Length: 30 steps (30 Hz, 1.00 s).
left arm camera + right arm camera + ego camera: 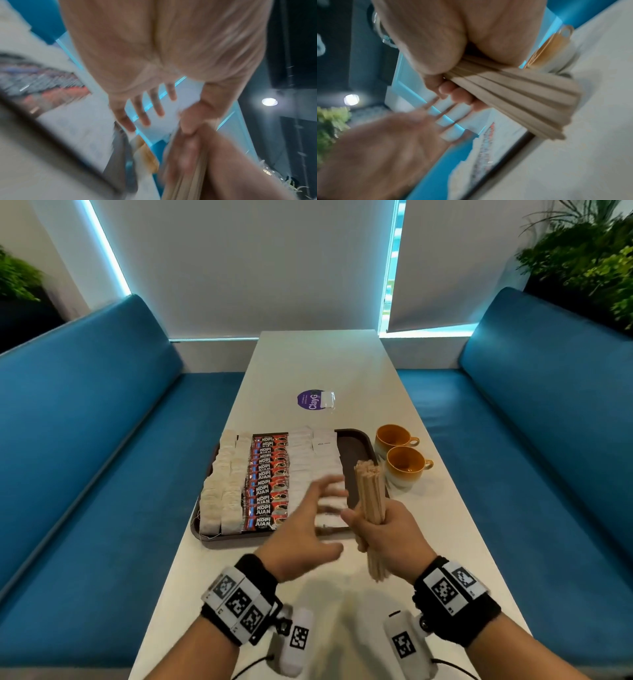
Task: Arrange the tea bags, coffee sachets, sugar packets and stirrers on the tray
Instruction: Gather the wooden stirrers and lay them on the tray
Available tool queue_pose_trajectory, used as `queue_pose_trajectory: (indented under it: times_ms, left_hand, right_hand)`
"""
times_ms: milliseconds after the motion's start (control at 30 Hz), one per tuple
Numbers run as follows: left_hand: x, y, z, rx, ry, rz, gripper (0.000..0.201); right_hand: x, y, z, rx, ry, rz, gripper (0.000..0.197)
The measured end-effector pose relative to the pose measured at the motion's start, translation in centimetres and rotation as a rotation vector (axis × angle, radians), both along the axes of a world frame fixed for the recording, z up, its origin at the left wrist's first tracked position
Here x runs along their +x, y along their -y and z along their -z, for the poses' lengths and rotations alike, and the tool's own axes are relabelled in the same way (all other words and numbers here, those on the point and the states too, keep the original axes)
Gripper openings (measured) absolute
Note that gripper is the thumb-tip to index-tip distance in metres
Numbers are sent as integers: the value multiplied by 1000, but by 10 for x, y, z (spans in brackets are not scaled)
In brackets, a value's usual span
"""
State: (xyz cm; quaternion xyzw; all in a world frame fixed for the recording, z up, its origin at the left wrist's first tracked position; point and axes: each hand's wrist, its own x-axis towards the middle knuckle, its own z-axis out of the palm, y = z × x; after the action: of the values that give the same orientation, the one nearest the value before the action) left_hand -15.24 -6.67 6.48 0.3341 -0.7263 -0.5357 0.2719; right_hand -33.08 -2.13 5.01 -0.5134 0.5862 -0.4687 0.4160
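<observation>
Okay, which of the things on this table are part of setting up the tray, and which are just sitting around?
Part of the job:
tray
tea bags
coffee sachets
sugar packets
stirrers, gripped by the right hand
left hand, open

Just sitting around:
two orange cups
purple sticker
clear packet

brown tray (356,445); red-black coffee sachets (269,482); orange cups (397,450)

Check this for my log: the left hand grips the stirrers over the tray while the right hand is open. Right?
The hands are swapped. The head view shows the right hand gripping the stirrers over the tray, while the left hand is open.
</observation>
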Motion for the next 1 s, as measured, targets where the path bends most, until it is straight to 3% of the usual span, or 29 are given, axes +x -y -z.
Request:
queue_pose_trajectory:
  times_ms: [100,167,233,333,400,467,533,667,767,833,900,1000]
  left_hand:
    - [4,9,-28,-293,-48,-90,76]
    - [0,7,-40,-386,-18,-32,58]
    - [-10,4,-42,-467,139,52,39]
    - [-26,0,-28,-610,325,93,37]
    - [-28,0,-21,-609,352,80,37]
    - [-26,2,-19,-571,337,89,33]
    - [-22,2,-19,-498,270,61,33]
    - [-22,3,-23,-340,75,-135,38]
    - [-28,9,-28,-194,-87,-336,37]
    - [-27,17,-30,-201,-145,-434,31]
    - [-21,24,-34,-279,-131,-410,21]
    - [-19,23,-37,-314,77,-142,35]
  right_hand:
    - [-3,-3,13,111,-128,-6,20]
    - [1,-5,16,135,-213,-45,15]
    - [6,-3,13,131,-275,-69,21]
    - [16,-1,-2,95,-506,-156,25]
    - [21,-3,-9,100,-547,-194,23]
    - [19,-4,-8,117,-477,-183,36]
    - [17,-2,-6,190,-378,-168,29]
    - [19,2,-16,345,-184,-193,8]
    - [20,1,-18,255,-138,-250,12]
    - [19,1,-18,242,-110,-228,17]
    - [21,4,-17,235,-118,-201,17]
    - [22,7,-15,237,-184,-185,12]
